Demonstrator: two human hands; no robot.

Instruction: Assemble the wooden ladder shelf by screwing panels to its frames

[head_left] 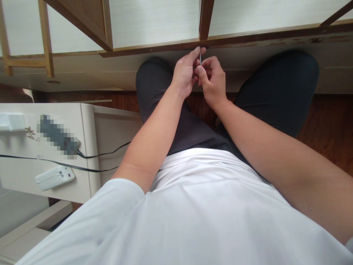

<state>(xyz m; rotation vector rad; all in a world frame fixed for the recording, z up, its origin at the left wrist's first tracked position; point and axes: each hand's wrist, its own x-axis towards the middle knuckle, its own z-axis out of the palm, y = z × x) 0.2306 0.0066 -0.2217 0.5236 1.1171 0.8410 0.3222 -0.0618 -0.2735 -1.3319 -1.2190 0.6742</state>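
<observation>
A thin, shiny metal rod (pixel 200 58) stands between my two hands, just below the wooden rail (pixel 165 46). My right hand (pixel 213 82) pinches its lower end between thumb and fingers. My left hand (pixel 186 71) is closed around the upper end, with the thumb tip close under the rail. Directly above the hands, an upright wooden post (pixel 206 20) meets the rail. My fingers hide the rod's ends, so its exact kind does not show.
Wooden frame pieces (pixel 45 36) and a wooden panel (pixel 82 18) rise at upper left. On a pale cabinet (pixel 86 147) lie several small screws (pixel 29 133), a blurred-out dark device (pixel 59 134), a black cable (pixel 55 162) and a white power bank (pixel 55 178). My knees (pixel 278 84) sit under the rail.
</observation>
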